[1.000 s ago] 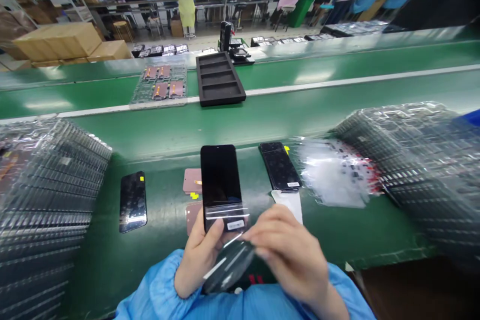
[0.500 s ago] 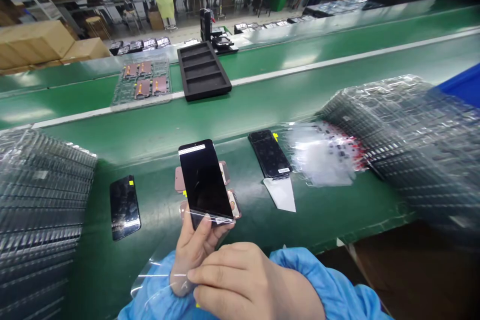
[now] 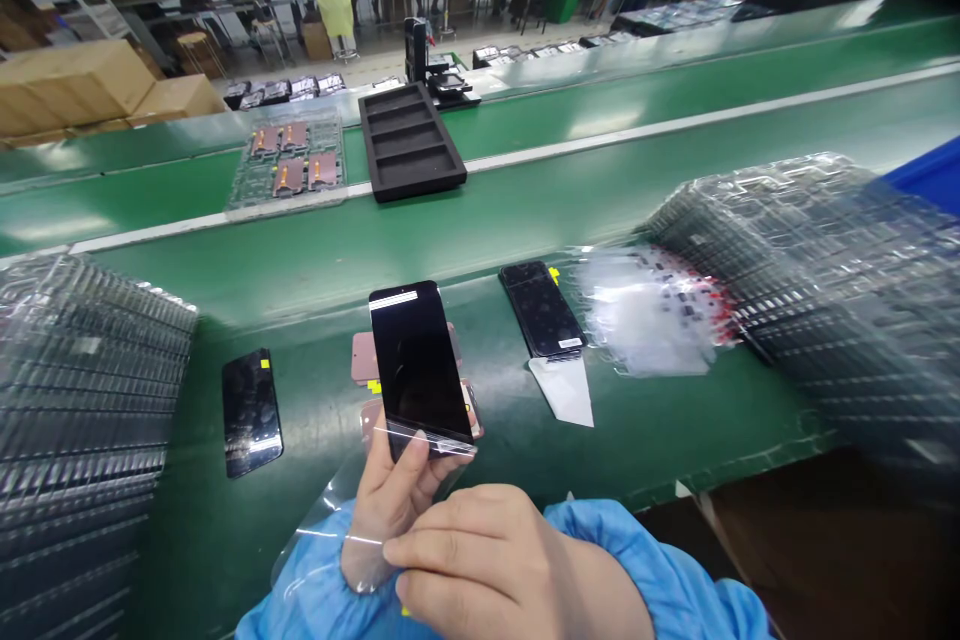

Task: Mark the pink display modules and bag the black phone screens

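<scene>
- At far left, a tall stack of clear plastic trays (image 3: 82, 420) leans along the green conveyor belt (image 3: 525, 450). Just right of it, a black smartphone (image 3: 251, 412) with a yellow tab lies flat, well apart from the hands.
- Pink-backed phone parts (image 3: 365, 357) lie on the belt, partly under the held phone, with little open room around them.
- The left hand (image 3: 394, 510) is clamped around the lower end of a black-screened phone (image 3: 418, 365), its thumb across the front near the bottom edge. The phone's long axis runs nearly upright in view, tilted slightly, with its top pointing away from the person.
- A clear protective film (image 3: 326, 510) hangs from the phone's lower edge, down past the left hand.
- The right hand (image 3: 480, 560) lies lower and closer to the body, its fingers (image 3: 409, 548) together against the film. Whether they pinch it cannot be told.
- To the right lie another black phone (image 3: 541, 308), a white film liner (image 3: 562, 392), a loose pile of film sheets (image 3: 649, 310) and a second stack of clear trays (image 3: 795, 290).
</scene>
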Demonstrator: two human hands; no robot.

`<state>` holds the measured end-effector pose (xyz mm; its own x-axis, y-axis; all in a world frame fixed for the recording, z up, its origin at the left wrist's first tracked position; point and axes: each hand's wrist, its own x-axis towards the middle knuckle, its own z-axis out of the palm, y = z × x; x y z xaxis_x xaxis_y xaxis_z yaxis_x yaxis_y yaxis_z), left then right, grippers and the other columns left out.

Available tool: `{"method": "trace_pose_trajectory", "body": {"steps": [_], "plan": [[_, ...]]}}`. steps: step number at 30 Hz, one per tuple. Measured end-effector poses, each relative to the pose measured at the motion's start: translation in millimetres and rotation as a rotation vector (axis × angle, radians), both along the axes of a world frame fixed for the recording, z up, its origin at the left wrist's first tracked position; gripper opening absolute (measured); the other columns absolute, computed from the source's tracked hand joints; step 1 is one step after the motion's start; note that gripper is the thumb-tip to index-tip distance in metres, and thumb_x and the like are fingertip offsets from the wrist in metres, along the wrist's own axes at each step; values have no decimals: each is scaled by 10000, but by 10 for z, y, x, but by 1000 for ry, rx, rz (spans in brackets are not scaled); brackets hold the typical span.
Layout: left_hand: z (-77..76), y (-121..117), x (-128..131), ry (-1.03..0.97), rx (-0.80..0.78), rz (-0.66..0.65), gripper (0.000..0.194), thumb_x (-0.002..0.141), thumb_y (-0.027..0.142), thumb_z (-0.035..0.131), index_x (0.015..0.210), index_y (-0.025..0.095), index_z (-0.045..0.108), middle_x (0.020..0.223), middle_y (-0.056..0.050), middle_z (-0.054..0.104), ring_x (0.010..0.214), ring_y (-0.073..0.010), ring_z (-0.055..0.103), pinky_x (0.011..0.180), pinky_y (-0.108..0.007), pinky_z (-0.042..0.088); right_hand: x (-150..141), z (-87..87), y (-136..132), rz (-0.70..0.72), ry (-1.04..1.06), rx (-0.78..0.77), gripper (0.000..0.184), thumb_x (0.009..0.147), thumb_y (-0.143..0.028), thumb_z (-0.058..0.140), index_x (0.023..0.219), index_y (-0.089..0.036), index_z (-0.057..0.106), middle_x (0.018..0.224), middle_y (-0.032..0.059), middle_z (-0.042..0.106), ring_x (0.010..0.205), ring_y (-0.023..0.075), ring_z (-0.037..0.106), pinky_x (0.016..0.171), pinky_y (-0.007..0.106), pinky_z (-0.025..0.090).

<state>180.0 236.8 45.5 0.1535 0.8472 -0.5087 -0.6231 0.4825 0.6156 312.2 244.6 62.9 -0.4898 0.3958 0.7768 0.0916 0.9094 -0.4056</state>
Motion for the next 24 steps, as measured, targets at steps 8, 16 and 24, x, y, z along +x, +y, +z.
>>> {"method": "trace_pose_trajectory", "body": {"steps": [8,16,24], "plan": [[30,-25,24,-21,41,5,874,881,299,682,1540,299,108,1194,-104,711,1052,-224,696,960,-331,540,35,-12,-1,4,-15,-15,186,929,-104,533,867,-48,699,921,113,755,802,180,704,683,271,599],[99,-54,54,70,-93,48,1049,784,294,785,1546,296,64,1080,-97,751,989,-258,721,854,-332,592,64,-79,1,-23,3,-34,176,908,-81,517,911,-47,690,955,133,750,868,194,702,733,301,612],[145,-73,73,69,-119,62,913,789,296,781,1520,276,235,1017,-80,766,1012,-263,712,956,-375,540,76,-51,0,-49,-3,-60,160,917,-92,533,903,-57,689,929,127,751,861,188,707,689,278,610]]}}
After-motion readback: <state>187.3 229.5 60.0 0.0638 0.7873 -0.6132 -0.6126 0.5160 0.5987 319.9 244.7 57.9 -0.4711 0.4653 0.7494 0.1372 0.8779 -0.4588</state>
